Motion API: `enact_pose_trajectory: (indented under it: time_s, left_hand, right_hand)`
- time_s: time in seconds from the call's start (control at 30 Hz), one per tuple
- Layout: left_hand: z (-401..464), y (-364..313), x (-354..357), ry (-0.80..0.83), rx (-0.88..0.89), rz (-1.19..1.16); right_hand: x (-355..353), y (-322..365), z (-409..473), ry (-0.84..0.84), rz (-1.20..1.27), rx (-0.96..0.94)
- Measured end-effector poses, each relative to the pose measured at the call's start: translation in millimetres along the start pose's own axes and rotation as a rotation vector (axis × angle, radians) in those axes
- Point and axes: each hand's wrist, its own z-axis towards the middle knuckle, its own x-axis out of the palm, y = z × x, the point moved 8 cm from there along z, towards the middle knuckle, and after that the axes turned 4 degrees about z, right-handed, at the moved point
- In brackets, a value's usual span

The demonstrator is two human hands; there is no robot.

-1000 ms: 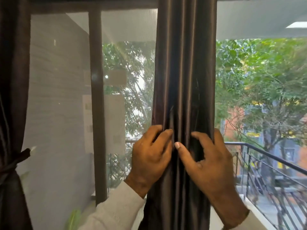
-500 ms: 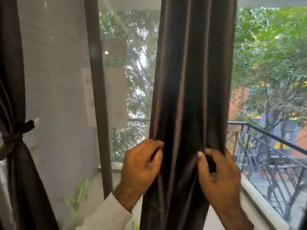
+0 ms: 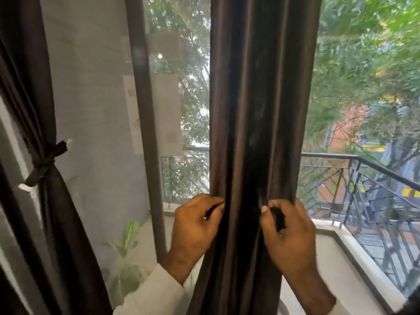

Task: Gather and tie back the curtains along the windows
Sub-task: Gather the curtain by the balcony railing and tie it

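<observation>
Both hands have dropped lower down the curtain since a second ago, and the view has tipped down with them, so more of the balcony railing (image 3: 368, 176) and the ledge shows now. They've also drawn closer together again compared with half a second back, when the fabric between them was spread wider.

So right now the brown curtain (image 3: 261, 110) hangs straight down the middle, bunched into tight vertical folds, and it runs between the two hands. Left hand (image 3: 195, 226) is on the left edge of the bunch, its fingers (image 3: 212, 206) curled and pinching a fold, with a white sleeve (image 3: 150, 294) below the wrist. Right hand (image 3: 288, 233) grips the right side; its fingers (image 3: 264, 211) are curled round a dark wad of fabric, thumb pressed in against the folds. The bulk of the gathered cloth sits just inside both sets of fingers and continues above and below them.

Way off to the left of the left fingers there's a second curtain (image 3: 56, 212) already cinched with a dark tie-back (image 3: 45, 163) knotted around it. Between that and the left hand: a brown window frame post (image 3: 145, 133) and a leafy plant (image 3: 127, 242) low down. Trees outside are blurry.
</observation>
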Motion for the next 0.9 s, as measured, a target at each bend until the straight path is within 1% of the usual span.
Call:
enact_pose_trajectory:
  time_s: [0.13, 0.2, 0.27, 0.3, 0.33, 0.4, 0.43, 0.53, 0.63, 0.7, 0.8, 0.9]
  left_hand:
    - [-1.7, 1.9, 12.8, -0.007, -0.03, 0.034]
    - [1.3, 5.0, 11.7, -0.059, -0.036, 0.101]
    - [4.3, 4.3, 8.6, -0.106, -0.043, 0.138]
    - [4.7, 0.9, 12.0, -0.079, -0.037, 0.117]
    - [4.2, -5.1, 18.7, -0.019, -0.029, 0.069]
    - [1.8, -13.9, 32.9, 0.102, -0.042, -0.05]
    - [0.7, -13.4, 36.4, 0.131, -0.056, -0.101]
    - [-2.9, -7.8, 34.4, 0.136, -0.029, -0.145]
    - [-11.4, -8.3, 23.8, 0.13, 0.037, -0.132]
    - [-16.7, -9.8, 19.4, 0.119, 0.039, -0.11]
    - [-14.1, -4.0, 20.3, 0.115, -0.025, -0.03]
    - [-9.4, -4.5, 31.3, 0.158, -0.023, 0.175]
  right_hand:
    - [18.9, -9.6, -3.6, 0.037, -0.043, 0.001]
    - [20.0, -19.5, -1.0, -0.009, -0.122, 0.016]
    - [18.5, -31.9, 1.4, -0.07, -0.137, 0.096]
    - [21.3, -34.4, -0.2, -0.076, -0.134, 0.113]
    - [28.6, -33.4, -4.0, -0.047, -0.141, 0.1]
    - [49.4, -26.7, -16.2, 0.072, -0.16, 0.02]
    - [56.7, -24.9, -22.4, 0.119, -0.146, -0.01]
    - [56.6, -28.2, -32.6, 0.161, -0.107, -0.014]
    - [48.0, -33.7, -43.7, 0.15, -0.172, 0.005]
    - [48.7, -34.7, -54.4, 0.179, -0.183, 0.011]
    - [49.3, -39.0, -60.6, 0.169, -0.175, 0.074]
    - [44.2, -43.4, -57.8, 0.09, -0.215, 0.141]
